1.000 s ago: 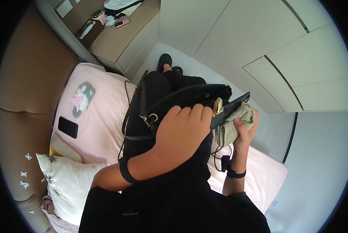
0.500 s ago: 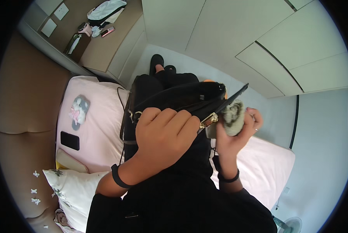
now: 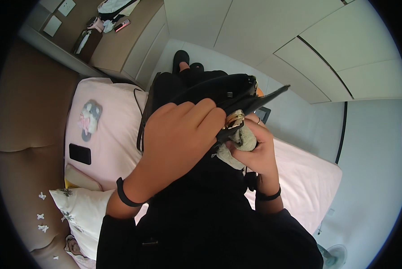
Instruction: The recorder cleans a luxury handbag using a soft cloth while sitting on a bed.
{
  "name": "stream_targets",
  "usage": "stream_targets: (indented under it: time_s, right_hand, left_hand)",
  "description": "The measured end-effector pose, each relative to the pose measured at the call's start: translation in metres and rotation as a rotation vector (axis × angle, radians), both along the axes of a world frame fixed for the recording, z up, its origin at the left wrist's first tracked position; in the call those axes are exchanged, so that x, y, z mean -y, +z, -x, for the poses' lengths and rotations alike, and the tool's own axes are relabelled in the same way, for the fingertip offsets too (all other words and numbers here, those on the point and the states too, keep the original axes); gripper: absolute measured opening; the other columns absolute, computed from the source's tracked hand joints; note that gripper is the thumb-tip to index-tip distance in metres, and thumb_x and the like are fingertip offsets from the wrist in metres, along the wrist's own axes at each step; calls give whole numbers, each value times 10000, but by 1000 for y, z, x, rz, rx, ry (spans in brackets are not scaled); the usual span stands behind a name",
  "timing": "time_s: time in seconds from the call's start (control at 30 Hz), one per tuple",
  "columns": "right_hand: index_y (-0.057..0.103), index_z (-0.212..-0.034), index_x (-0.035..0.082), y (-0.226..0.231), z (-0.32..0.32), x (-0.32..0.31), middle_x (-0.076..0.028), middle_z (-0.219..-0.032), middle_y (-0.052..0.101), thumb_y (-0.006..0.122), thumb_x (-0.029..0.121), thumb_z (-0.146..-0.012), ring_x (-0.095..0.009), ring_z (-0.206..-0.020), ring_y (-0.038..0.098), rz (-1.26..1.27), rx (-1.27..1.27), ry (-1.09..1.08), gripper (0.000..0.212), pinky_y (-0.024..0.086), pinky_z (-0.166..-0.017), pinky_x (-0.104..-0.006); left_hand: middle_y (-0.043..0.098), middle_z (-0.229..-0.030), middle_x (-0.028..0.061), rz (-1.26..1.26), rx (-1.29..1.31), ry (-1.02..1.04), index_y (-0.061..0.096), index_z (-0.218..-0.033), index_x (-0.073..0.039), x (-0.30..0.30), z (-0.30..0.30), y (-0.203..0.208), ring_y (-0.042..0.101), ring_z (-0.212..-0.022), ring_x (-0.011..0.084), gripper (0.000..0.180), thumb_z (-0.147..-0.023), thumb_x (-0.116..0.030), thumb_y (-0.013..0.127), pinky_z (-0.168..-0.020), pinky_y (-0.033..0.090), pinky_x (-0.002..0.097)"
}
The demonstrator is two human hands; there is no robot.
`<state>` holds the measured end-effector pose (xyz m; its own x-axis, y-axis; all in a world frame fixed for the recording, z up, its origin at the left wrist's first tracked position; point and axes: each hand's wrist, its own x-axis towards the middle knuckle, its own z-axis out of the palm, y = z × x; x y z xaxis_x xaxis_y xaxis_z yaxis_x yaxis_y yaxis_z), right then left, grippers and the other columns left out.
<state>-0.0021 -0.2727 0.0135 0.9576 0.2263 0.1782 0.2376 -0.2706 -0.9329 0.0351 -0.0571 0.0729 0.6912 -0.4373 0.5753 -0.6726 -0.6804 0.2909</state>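
Observation:
A black handbag (image 3: 196,93) lies across my lap, its flap lifted and pointing to the right. My left hand (image 3: 178,134) is closed around the bag's near edge, next to a gold metal clasp (image 3: 235,119). In my right hand (image 3: 263,150) is a bunched grey-green cloth (image 3: 244,139), pressed against the underside of the flap by the clasp. Part of the cloth hangs below my fingers. My left fingertips are hidden behind the bag. A thin black strap runs down the bag's left side.
On the pink bed sheet at left lie a grey-and-white plush item (image 3: 90,119) with a pink bow and a black phone (image 3: 80,154). A white pillow (image 3: 84,219) is nearer me. Beyond stand a brown-topped cabinet (image 3: 136,38) and pale wardrobe doors (image 3: 250,27); a fan (image 3: 335,256) is lower right.
My right hand has moved left and nearer, bringing the cloth from beside the flap to beneath the clasp. My left hand has shifted slightly left and away, still holding the bag.

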Motion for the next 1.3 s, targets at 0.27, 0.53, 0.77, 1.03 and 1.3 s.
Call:
stream_targets:
  time_s: [0.27, 0.53, 0.77, 1.03, 1.3]
  right_hand:
    - [603, -1241, -35, -12, 14, -5, -140, -1210, 633, 766, -34, -690, -226, -1083, 617, -129, -130, -43, 574, 465, -960, -307]
    - [585, -1303, -32, -4, 10, -4, -51, -1189, 646, 626, -77, -683, -135, -1109, 597, -267, -289, -15, 624, 447, -1001, -291]
    - [630, -1161, -9, -10, -4, 2, 15, -1010, 624, 572, -111, -651, -82, -917, 561, -254, -654, 172, 524, 479, -780, -236]
    - [657, -1089, -66, -8, -2, 3, -6, -905, 627, 498, -152, -613, -69, -777, 554, -613, -660, 126, 509, 423, -624, -224]
    - [682, -964, -32, -3, 11, 1, 36, -813, 609, 572, -70, -710, -46, -767, 537, -238, -643, 58, 279, 435, -671, -225]
  left_hand:
    - [581, -898, 70, -183, -240, -162, 580, -971, -22, -7, -5, 15, 612, -668, 232, 198, -792, -28, 667, -561, 475, 328]
    - [602, -984, 74, -158, -377, -215, 594, -1071, -4, -13, -1, 23, 621, -673, 239, 266, -806, 19, 616, -540, 472, 333]
    - [555, -918, 38, -202, -285, -237, 657, -1039, -57, -16, -7, 18, 586, -590, 209, 296, -750, 4, 641, -509, 449, 318]
    - [556, -888, 36, -62, -354, -287, 687, -1032, -61, -17, -12, 17, 572, -578, 210, 309, -744, 44, 645, -495, 428, 312]
    - [603, -892, 37, 38, -422, -389, 710, -1018, -59, -21, -16, 3, 599, -604, 231, 301, -764, 79, 628, -515, 437, 325]
